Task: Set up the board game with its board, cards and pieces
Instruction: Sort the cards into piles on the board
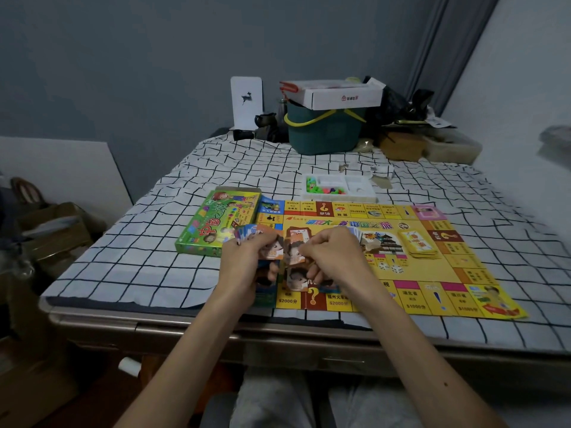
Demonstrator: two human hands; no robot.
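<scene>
The yellow game board [411, 291] lies flat on the checked tablecloth. Over its left part, my left hand [244, 261] grips a fan of game cards [247, 234] and paper notes printed with cartoon faces. My right hand [332, 257] pinches one of those notes [295, 254] next to the left hand. A yellow card stack [418, 244] sits on the board's right half, with two white dice [391, 267] nearer the middle. The green game box [217, 222] rests left of the board. A white tray [340, 188] with several coloured pieces lies behind the board.
A teal basket [323, 131] topped by a white carton [336, 94] stands at the table's far edge, with dark clutter and boxes [426, 143] to its right. Cardboard boxes [52, 230] sit on the floor at left. The table's front edge [216, 325] is near my knees.
</scene>
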